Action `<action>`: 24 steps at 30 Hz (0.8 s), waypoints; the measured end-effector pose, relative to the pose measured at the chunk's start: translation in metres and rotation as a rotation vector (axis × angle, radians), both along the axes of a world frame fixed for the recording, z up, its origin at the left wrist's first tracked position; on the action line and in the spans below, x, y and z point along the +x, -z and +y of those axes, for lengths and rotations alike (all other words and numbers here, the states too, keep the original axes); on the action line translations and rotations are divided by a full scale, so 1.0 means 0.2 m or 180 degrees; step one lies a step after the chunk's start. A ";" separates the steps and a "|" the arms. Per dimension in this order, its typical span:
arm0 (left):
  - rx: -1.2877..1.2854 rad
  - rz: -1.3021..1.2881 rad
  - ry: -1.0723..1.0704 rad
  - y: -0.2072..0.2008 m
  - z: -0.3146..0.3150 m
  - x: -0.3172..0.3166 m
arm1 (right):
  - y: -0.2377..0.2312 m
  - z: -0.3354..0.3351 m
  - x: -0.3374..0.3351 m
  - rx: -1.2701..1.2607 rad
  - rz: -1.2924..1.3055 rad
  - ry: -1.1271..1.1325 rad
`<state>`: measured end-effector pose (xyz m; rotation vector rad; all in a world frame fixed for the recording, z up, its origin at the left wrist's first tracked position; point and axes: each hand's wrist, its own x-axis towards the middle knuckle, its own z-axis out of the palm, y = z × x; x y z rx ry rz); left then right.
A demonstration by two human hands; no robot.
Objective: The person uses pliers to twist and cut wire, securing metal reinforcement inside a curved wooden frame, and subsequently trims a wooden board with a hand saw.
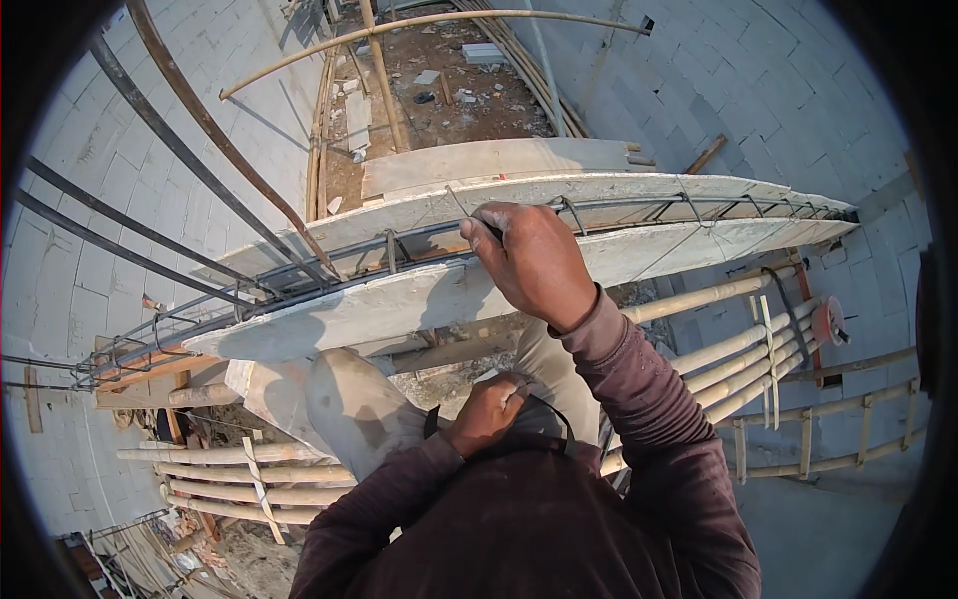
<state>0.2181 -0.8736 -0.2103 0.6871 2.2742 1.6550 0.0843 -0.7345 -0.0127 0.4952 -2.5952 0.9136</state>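
Note:
My right hand [544, 262] is closed above a long trough of pale formwork boards, its thumb and forefinger pinching a thin wire [457, 200] that comes up over the far board [419, 208]. Something dark shows between those fingers. A steel rebar cage [659, 208] runs inside the trough, partly hidden by this hand. The near board [379, 305] passes below my wrist. Low at my lap, my left hand [486, 411] is closed. A black strap [555, 409] curves away beside its fingertips; what the fingers hold is hidden.
Bent rebar rods [190, 150] rise at the left. Bamboo poles [738, 374] lie below the formwork on the right, and more bamboo poles [239, 474] at the lower left. Grey block walls [778, 90] stand on both sides. Far below is a dirt floor [449, 95] with debris.

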 end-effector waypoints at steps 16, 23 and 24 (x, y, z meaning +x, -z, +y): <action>0.0271 0.0901 0.0083 -0.43 -0.03 -0.05 | -0.12 0.06 0.14 0.0183 0.0096 0.0051; -0.0078 0.1746 -0.0255 -0.60 -0.21 -0.34 | 0.04 0.11 0.23 -0.0330 -0.0170 -0.0058; -0.0124 0.1846 -0.0219 -0.61 -0.22 -0.37 | 0.07 0.10 0.24 -0.0421 -0.0223 -0.0075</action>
